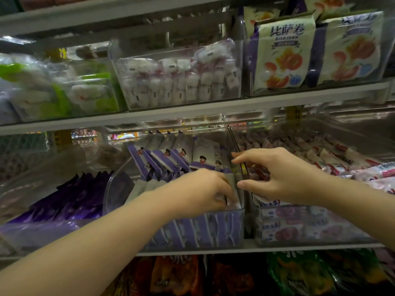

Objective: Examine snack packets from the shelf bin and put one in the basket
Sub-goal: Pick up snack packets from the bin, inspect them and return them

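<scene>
1. A shopper's two bare hands reach into a clear plastic shelf bin [192,229] on the middle shelf of a store display, seen from a head-worn camera.

2. The left hand [201,189] is plunged knuckles-up into the front right part of the bin, fingers curled down among the purple-and-white snack packets [164,159]; the fingertips are buried between the packets, so whether they have closed on one cannot be told.

3. The right hand [282,174] hovers over the divider between this bin and the neighbouring bin [310,227] to the right, fingers spread and slightly bent, thumb extended toward the left hand. It holds nothing visible.

4. The packets stand upright in rows inside the bin (each printed with a small cartoon figure), the back rows leaning against one another, the front row pressed to the bin's clear front wall.

5. The right-hand bin holds pink-and-white wrapped sweets [333,159]. To the left lies a heap of dark purple packs [81,195].

6. On the shelf above sit bins of white wrapped sweets [181,80], green-and-white packs [70,92] and large cream bags [284,54] printed with orange fruit and Chinese characters.

7. The shelf below shows orange and green bags [299,274], partly cut off by the frame.
</scene>
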A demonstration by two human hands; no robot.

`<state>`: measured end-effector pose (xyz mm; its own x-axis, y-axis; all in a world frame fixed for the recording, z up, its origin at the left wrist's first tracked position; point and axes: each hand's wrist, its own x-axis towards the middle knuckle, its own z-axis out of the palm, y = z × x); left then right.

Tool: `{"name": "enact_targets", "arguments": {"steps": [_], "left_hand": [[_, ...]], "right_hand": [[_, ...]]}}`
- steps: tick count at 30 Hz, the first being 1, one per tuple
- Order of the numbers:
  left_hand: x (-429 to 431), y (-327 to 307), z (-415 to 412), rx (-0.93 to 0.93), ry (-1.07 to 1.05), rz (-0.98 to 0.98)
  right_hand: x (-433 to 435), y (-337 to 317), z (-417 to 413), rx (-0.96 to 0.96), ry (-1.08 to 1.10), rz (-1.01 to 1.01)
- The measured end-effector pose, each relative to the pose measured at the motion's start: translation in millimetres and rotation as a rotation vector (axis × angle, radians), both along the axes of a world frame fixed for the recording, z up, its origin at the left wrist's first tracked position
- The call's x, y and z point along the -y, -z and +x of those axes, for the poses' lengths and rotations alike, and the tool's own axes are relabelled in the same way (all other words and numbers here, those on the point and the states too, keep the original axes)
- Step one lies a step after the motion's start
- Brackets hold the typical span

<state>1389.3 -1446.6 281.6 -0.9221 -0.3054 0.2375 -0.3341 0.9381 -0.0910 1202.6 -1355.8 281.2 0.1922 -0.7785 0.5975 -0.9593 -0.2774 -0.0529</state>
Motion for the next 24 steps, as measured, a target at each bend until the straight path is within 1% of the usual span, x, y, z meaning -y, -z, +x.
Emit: {"name": "enact_targets", "arguments": {"steps": [2,7,10,12,16,18,21,24], "left_hand": [[-1.2,0.6,-4.1,0.032,0.048,0.011],[-0.2,-8.6,-10.6,0.141,0.116,-0.089],[1.5,-5.6,-14.2,0.119,0.138,-0.111],[3.4,-1.4,-12.7,0.065,0.136,-0.085],[6.5,9.9,-6.7,-0.034,0.066,-0.035],[7.2,15.4,-3.7,-0.122,0.053,-0.033],[5.2,23.0,-1.2,-0.328,0.041,0.059],[4.9,26.9,-3.6,-0.598,0.039,0.162]], "right_hand": [[0.5,0.8,-0.2,-0.002,-0.003,-0.008],[0.7,1.3,-0.4,-0.009,-0.004,-0.013],[0.8,1.6,-0.9,0.002,-0.012,-0.025],[0.9,2.3,-1.3,0.008,-0.015,-0.028],[1.2,3.0,-1.9,0.013,-0.018,-0.016],[1.3,2.7,-1.7,0.017,-0.016,-0.012],[0.7,2.4,-1.1,0.02,-0.012,-0.012],[0.3,2.8,-0.5,0.039,-0.011,-0.018]]}}
